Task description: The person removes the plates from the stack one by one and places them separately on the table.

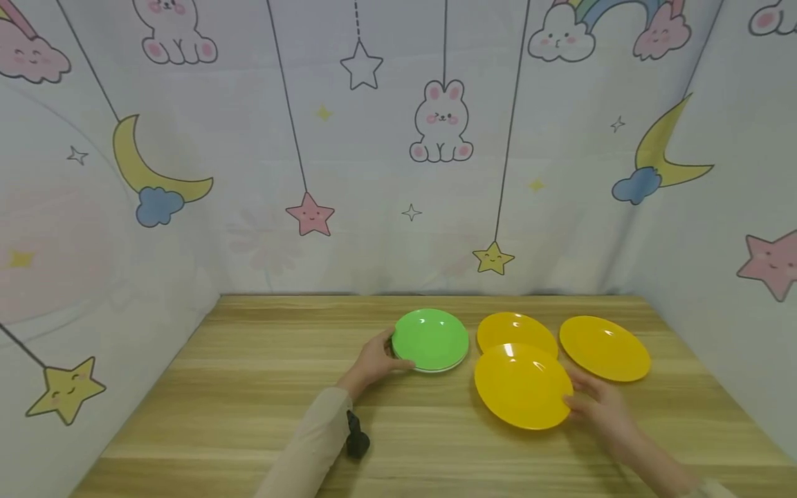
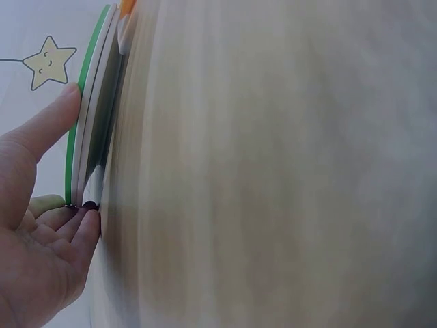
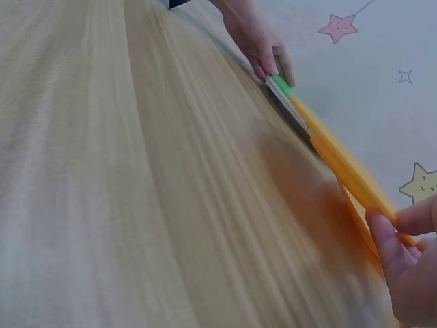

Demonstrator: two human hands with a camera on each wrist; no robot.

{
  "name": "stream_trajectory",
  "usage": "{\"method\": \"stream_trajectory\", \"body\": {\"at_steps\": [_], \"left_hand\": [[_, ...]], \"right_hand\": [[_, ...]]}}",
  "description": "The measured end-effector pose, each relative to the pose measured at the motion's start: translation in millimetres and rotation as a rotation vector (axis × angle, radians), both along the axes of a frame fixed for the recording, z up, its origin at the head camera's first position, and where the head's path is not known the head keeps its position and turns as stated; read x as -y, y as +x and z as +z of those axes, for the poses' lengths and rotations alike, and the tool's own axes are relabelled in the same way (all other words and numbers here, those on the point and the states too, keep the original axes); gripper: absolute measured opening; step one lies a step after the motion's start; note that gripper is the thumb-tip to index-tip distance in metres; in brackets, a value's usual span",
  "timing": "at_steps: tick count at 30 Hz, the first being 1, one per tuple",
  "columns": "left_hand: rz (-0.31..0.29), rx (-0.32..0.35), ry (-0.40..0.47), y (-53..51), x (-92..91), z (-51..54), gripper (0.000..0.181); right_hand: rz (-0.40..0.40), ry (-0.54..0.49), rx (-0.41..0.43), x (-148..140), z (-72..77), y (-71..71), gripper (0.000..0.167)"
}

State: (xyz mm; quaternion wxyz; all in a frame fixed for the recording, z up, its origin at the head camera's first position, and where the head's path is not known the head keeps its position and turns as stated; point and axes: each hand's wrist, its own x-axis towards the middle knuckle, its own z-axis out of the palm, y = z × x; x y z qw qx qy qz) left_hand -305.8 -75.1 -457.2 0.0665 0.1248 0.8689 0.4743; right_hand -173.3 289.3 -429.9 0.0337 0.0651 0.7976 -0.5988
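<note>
- We saw the left hand (image 1: 376,358) clamped on the left edge of a green plate (image 1: 431,337), its thumb against the rim and other fingers lower down.
- Under the green plate we made out pale rims (image 2: 87,116), stacked close; we could not tell whether they touched the table (image 1: 249,387).
- Well apart from it, we found the right hand (image 1: 602,409) pinching the right edge of a yellow plate (image 1: 523,389), which it held raised above the wood.
- Behind that, we saw a second yellow plate (image 1: 513,329), partly hidden by the held one.
- Farther right we noted a third yellow plate (image 1: 604,348), lying on the table, near the right hand.
</note>
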Motion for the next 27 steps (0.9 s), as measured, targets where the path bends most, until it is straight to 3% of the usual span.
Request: {"method": "stream_trajectory", "body": {"at_steps": [10,27], "left_hand": [[-0.002,-0.003,0.011,0.9,-0.3,1.0,0.092],[0.015,0.009,-0.004,1.9,-0.5,0.8,0.092]], "right_hand": [[-0.041,0.015,0.043,-7.7,-10.8,16.4,0.062],[0.003,-0.011,0.106,-23.4,-24.6,38.9,0.064]]}}
